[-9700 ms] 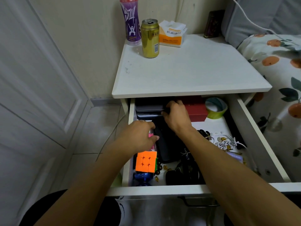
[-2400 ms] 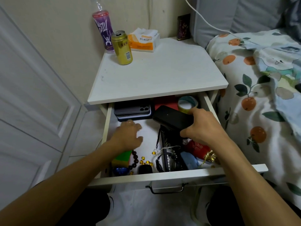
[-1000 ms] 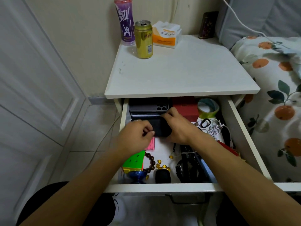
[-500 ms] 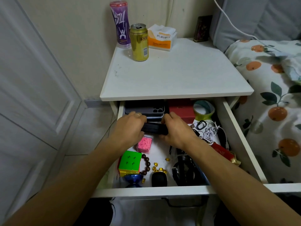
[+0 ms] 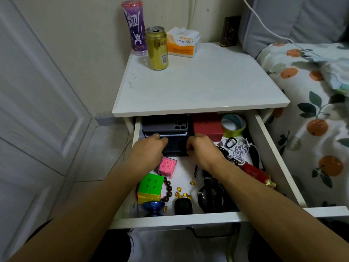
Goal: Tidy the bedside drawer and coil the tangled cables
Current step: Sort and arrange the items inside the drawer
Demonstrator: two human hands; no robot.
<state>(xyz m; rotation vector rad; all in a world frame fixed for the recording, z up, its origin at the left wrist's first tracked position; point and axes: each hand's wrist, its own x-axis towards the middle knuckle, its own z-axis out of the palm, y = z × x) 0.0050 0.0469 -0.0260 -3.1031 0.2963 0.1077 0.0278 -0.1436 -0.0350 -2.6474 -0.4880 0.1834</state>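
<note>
Both hands grip a flat black rectangular case (image 5: 175, 147) at the back of the open white drawer (image 5: 279, 167).
The left hand (image 5: 149, 151) and right hand (image 5: 203, 149) curl round its ends; tangled white cable (image 5: 239, 151) lies right; pink maze cube (image 5: 167, 167) just below.

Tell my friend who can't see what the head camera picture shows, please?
Two hands, left hand and right hand, hold a black box at the back of an open drawer cluttered with toys, beads and a tangled white cable.
</note>
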